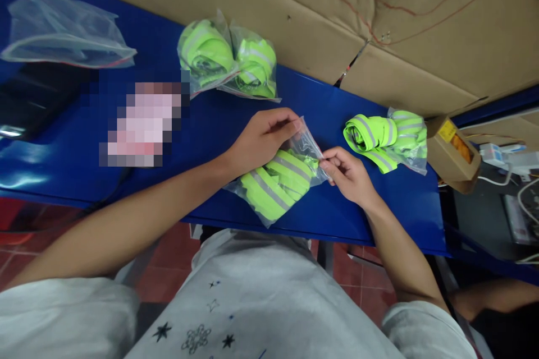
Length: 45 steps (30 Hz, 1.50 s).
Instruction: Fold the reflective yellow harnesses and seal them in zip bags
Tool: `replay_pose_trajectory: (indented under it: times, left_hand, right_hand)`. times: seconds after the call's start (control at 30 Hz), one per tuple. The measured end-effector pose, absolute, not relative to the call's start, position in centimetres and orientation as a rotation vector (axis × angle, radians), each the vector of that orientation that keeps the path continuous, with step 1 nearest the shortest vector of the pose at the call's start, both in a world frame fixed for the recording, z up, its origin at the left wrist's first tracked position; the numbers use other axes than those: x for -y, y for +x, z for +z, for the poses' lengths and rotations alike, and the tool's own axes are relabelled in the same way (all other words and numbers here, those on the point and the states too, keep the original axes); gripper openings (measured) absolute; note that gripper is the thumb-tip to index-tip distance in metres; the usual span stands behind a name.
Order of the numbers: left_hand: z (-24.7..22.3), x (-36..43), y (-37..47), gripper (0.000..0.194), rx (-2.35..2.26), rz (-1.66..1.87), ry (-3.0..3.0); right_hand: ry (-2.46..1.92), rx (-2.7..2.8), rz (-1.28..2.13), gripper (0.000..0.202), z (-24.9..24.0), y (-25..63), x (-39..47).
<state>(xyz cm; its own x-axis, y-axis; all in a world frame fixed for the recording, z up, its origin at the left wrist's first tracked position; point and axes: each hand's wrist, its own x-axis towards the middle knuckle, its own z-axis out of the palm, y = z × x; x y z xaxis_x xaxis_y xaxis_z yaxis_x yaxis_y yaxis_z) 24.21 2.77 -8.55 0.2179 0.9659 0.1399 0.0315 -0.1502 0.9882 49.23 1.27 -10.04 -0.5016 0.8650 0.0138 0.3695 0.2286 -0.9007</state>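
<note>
A clear plastic bag with a folded neon-yellow reflective strap inside lies near the front edge of the blue table. My left hand pinches the far left corner of the bag's mouth, its wrist above the bag. At the mouth's other end, my right hand holds the edge between thumb and fingers. The red seal line runs between the two hands. Two bagged yellow rolls sit behind, to the left. Toward the right lie a loose rolled strap and a bagged one.
An empty clear bag and a dark device are at the left, near a blurred pink object. A small cardboard box stands at the right. Brown board borders the table's back. Another person's arm shows at lower right.
</note>
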Motion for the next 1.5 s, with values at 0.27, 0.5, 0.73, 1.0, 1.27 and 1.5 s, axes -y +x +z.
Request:
replay_pose_trajectory:
  times: [0.27, 0.5, 0.73, 1.0, 1.27, 1.5]
  left_hand:
    - [-8.0, -3.2, 23.4, 0.032, -1.056, 1.171, 1.531]
    - [-8.8, -4.4, 22.4, 0.036, -1.144, 1.378, 1.465]
    - [-11.6, -7.0, 19.9, 0.078, -1.575, 1.57, 1.752]
    - [-9.7, -2.4, 23.5, 0.043, -1.624, 1.205, 2.346]
    - [-8.7, -1.9, 23.1, 0.044, -1.583, 0.852, 2.431]
    - [-8.3, 3.8, 24.2, 0.06, -1.568, 0.523, 2.56]
  right_hand:
    - [-0.948, 2.125, 1.14, 0.027, -10.2, 49.7, -1.5]
    - [-1.032, 2.098, 0.711, 0.03, -9.7, 50.1, -2.0]
    - [-1.483, 2.161, -0.182, 0.056, -9.1, 54.0, -4.9]
    - [-1.459, 2.354, 0.023, 0.06, -8.8, 56.3, -5.9]
    - [-1.468, 2.655, -0.122, 0.071, -7.6, 60.8, -9.1]
    - [-1.273, 2.826, 0.066, 0.083, -9.0, 58.6, -13.2]
